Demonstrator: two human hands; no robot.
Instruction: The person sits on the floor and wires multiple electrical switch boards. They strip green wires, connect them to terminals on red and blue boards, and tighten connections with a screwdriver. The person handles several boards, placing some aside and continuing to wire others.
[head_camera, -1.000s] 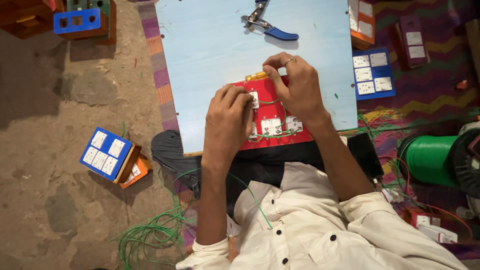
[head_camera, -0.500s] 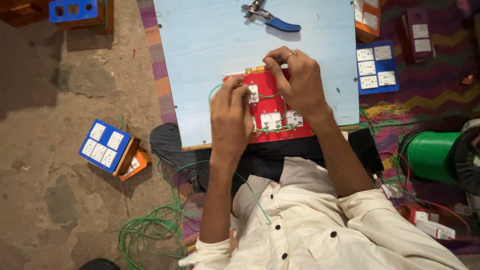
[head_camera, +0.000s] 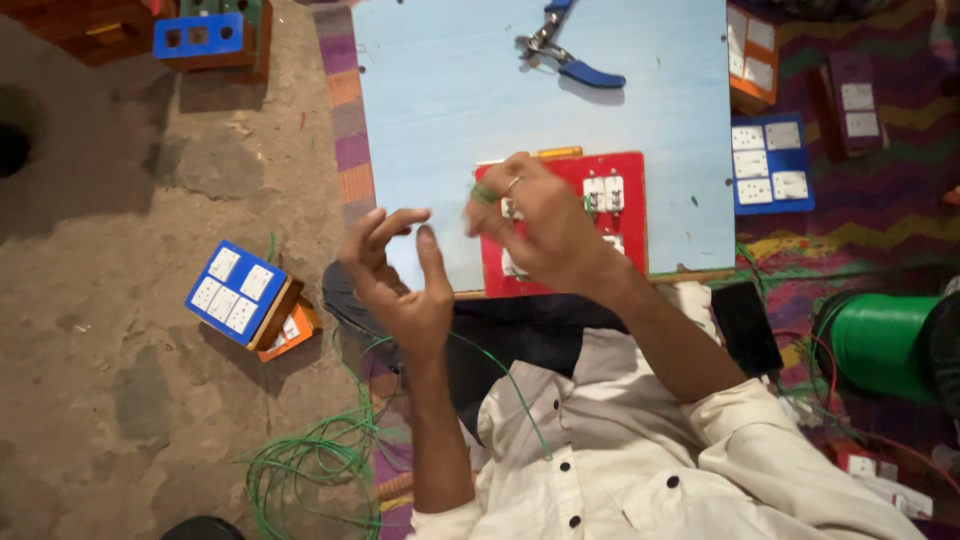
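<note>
A red switch board (head_camera: 628, 222) with white switches lies at the near edge of a light blue work board (head_camera: 450, 100). My right hand (head_camera: 545, 228) hovers over the red board's left part, fingers curled, pinching a bit of green wire (head_camera: 483, 193) at the fingertips. My left hand (head_camera: 400, 275) is lifted off to the left of the red board, at the blue board's near left corner, fingers spread and holding nothing. A thin green wire (head_camera: 510, 385) runs across my lap below the hands.
Blue-handled pliers (head_camera: 570, 58) lie at the far side of the work board. A blue switch plate (head_camera: 770, 165) sits at the right, a blue-faced switch box (head_camera: 238, 292) on the floor at the left. A green wire coil (head_camera: 310, 465), green spool (head_camera: 880, 340) and black phone (head_camera: 745, 325) are nearby.
My left hand has lifted off the red board and moved left, its fingers now spread. My right hand has shifted left across the board with green wire at its fingertips.
</note>
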